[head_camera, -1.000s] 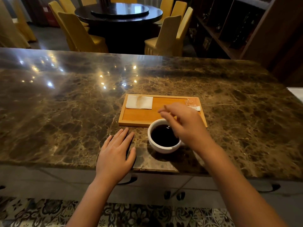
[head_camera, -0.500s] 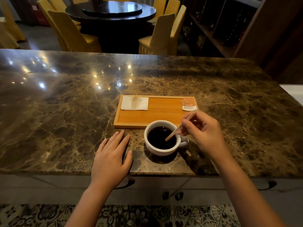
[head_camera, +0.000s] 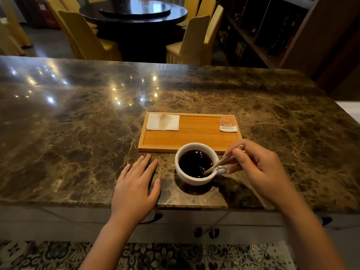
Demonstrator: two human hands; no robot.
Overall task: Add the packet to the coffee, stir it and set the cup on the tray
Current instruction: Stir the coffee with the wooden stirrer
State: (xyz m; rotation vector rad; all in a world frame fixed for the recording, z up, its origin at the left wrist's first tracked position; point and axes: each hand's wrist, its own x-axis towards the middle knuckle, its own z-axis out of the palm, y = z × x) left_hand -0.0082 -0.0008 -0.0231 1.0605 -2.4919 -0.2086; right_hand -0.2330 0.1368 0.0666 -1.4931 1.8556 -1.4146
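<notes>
A white cup of dark coffee stands on the marble counter, just in front of the wooden tray. My right hand is to the right of the cup and pinches a thin wooden stir stick whose tip dips into the coffee at the right side. My left hand lies flat on the counter left of the cup, fingers spread, holding nothing. An orange packet lies on the tray's far right corner.
A folded white napkin with a brown stain lies on the tray's far left. The marble counter stretches wide to both sides. Beyond it stand a dark round table, yellow chairs and shelves.
My right hand drew back from over the cup to its right side, and the stick now dips into the coffee nearer the right rim. The left hand stayed flat.
</notes>
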